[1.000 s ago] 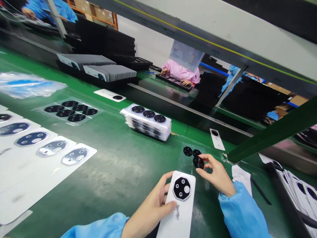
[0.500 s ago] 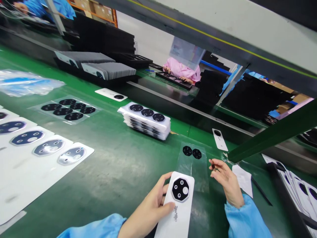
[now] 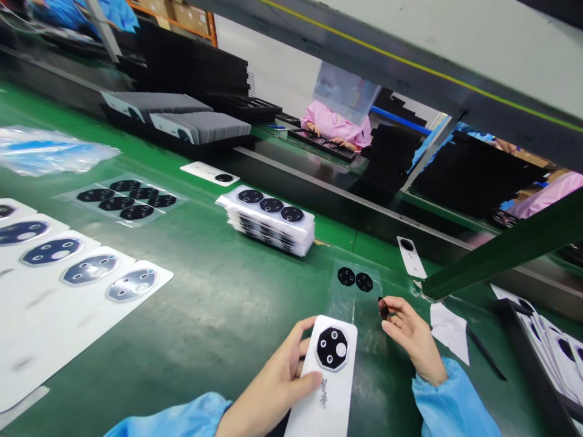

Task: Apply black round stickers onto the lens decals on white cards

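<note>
My left hand (image 3: 277, 382) grips a white phone back panel (image 3: 330, 409) by its edges, thumb across the front. The panel has an octagonal black camera area with several round openings and dark lettering below it. To the right, my right hand (image 3: 412, 340) pinches a small dark sticker (image 3: 383, 309) between thumb and fingers, apart from the panel. Just beyond the hands lies a clear backing sheet (image 3: 341, 303), with two black octagonal stickers (image 3: 355, 279) on its far part.
A stack of sticker sheets (image 3: 273, 224) stands ahead. Another sheet of stickers (image 3: 125, 200) and overlapping white panels (image 3: 68, 321) lie left. A green post (image 3: 496, 252), white paper (image 3: 449, 331) and a black tray of panels (image 3: 528, 358) are right. A person in pink works across the bench.
My right hand has shifted slightly left and lower, towards the panel. The dark sticker in its fingers has turned and shows more of its face. My left hand holds still.
</note>
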A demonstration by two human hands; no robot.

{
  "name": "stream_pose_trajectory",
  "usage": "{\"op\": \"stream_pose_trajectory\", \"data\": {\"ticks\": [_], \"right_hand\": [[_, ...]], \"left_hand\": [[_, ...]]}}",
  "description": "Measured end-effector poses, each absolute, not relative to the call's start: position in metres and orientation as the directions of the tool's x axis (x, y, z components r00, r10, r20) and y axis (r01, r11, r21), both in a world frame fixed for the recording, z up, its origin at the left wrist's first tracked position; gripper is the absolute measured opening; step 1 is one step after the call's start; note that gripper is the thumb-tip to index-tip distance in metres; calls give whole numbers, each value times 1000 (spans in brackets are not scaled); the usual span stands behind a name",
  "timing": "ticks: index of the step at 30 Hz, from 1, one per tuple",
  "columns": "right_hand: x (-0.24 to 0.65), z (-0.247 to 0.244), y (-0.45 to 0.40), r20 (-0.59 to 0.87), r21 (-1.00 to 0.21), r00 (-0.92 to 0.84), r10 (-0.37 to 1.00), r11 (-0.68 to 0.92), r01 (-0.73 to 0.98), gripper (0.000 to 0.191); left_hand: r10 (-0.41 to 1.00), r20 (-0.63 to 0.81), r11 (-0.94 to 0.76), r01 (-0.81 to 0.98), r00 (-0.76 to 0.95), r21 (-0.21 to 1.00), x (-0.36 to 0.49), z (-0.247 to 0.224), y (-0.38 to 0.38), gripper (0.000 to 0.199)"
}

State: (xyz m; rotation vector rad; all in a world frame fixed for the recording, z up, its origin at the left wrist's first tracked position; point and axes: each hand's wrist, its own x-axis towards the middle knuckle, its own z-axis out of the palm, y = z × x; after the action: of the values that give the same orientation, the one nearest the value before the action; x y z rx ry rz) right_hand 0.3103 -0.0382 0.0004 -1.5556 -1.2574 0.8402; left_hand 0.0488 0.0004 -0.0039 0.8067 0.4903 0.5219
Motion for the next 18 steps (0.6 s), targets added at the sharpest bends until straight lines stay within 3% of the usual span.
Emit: {"op": "stream_pose_trajectory", "data": {"ticks": [18], "right_hand": [[309,-1,-40,79,-931,224,971,-9,364,34]], "left_hand": [[632,-164,569,-309,758,762,51,-19,-1,70]]}}
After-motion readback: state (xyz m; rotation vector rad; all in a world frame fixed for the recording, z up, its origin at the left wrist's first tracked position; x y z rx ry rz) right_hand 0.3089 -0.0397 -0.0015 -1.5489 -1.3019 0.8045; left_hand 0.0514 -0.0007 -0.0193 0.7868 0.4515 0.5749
